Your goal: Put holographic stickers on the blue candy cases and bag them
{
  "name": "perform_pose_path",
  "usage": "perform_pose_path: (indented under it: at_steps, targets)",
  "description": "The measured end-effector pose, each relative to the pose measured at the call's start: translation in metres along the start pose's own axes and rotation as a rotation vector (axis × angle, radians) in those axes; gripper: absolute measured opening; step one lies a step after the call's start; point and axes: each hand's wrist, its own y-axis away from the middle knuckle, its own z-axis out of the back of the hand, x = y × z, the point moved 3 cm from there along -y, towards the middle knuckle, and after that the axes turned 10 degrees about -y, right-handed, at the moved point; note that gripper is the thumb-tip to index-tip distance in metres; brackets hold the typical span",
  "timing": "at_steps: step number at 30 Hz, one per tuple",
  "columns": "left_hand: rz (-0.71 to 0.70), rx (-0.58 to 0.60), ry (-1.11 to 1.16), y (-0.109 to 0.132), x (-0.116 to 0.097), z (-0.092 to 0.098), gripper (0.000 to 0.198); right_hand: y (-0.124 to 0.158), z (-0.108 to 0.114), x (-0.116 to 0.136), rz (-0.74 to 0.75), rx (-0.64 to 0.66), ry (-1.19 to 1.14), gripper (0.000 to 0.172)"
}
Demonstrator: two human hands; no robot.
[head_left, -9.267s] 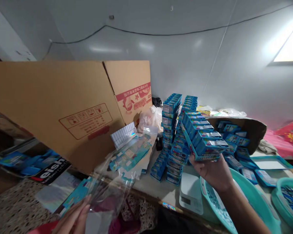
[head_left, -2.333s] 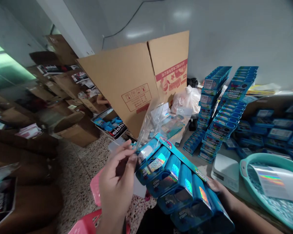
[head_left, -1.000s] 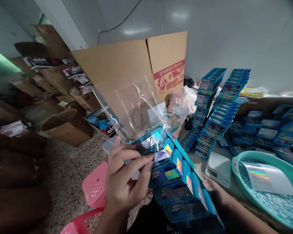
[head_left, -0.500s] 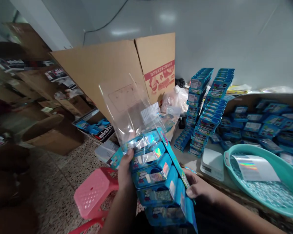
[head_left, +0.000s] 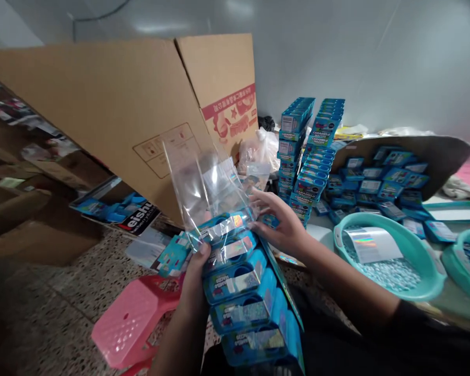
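Dim light | soft glare on grey wall [head_left: 317, 57] | clear film [head_left: 190, 180] glints | lower left dark, seemingly blurred

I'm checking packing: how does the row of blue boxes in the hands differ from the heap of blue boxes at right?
The held row is lined up; the heap is jumbled. A clear bag lies over the far end of the held row; no such bag shows over the heap. The left hand grips the held row; no hand touches the heap. Both are blue printed boxes.

The boxes [head_left: 246, 298] are blue with silvery strips [head_left: 239, 283], the basin [head_left: 434, 284] teal, the stool [head_left: 127, 324] pink, the carton [head_left: 133, 99] red-printed brown.
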Motion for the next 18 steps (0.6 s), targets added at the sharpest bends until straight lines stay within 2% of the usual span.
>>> perform_pose_path:
  at_steps: [3,6,10,13,18]
  targets:
    - [0.010,0.071,0.031,-0.001,0.001,-0.007,0.073,-0.013,0.000,-0.005,0.140,0.111,0.050,0.053]
    - [0.026,0.106,-0.002,0.002,0.001,-0.011,0.074,-0.015,0.005,-0.008,0.254,0.123,0.182,0.047]
    - [0.017,0.116,-0.083,0.008,-0.001,-0.015,0.075,-0.014,0.010,-0.008,0.440,-0.012,0.423,0.047]
    - [0.028,0.088,-0.090,0.010,-0.001,-0.019,0.069,-0.015,0.007,-0.003,0.528,-0.105,0.479,0.053]
    - [0.073,0.044,-0.075,0.009,0.002,-0.023,0.065,-0.015,0.005,-0.001,0.476,-0.135,0.338,0.057]
